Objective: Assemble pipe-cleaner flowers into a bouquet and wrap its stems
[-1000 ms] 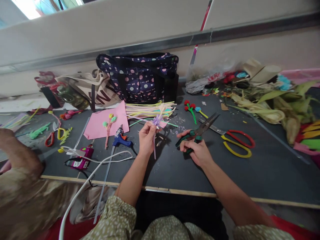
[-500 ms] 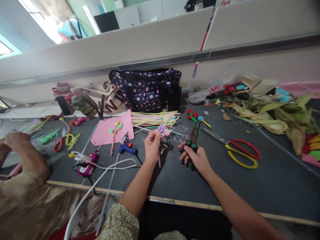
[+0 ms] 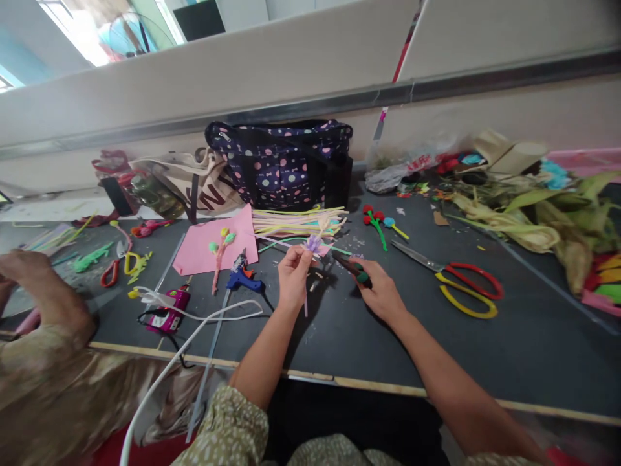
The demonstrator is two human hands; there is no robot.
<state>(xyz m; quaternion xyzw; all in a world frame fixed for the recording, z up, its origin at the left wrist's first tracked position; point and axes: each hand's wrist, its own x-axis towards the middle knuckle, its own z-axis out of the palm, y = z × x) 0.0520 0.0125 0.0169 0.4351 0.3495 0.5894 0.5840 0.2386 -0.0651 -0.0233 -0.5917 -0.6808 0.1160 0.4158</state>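
My left hand (image 3: 293,278) pinches a small purple pipe-cleaner flower (image 3: 313,244), whose pale stem hangs below my fingers. Wrapped in my right hand (image 3: 381,291) is a pair of pliers (image 3: 358,268) with dark jaws and green-black handles. The jaws point left toward the flower, a short gap away as far as I can see. Just behind my left hand lies a bundle of pale yellow and pink pipe cleaners (image 3: 291,223). Red pompom flowers on a green stem (image 3: 375,223) rest beyond my right hand.
Large scissors (image 3: 451,275) lie at right, near dried corn husks (image 3: 524,226). A blue glue gun (image 3: 245,279), a pink sheet (image 3: 198,249) and a white cable (image 3: 194,336) are at left. A dotted bag (image 3: 286,171) stands behind. A co-worker's arm (image 3: 53,285) rests at far left.
My right hand has turned the pliers from pointing away to pointing left, bringing their jaws closer to the flower. My left hand keeps its pinch. The view has tipped down slightly.
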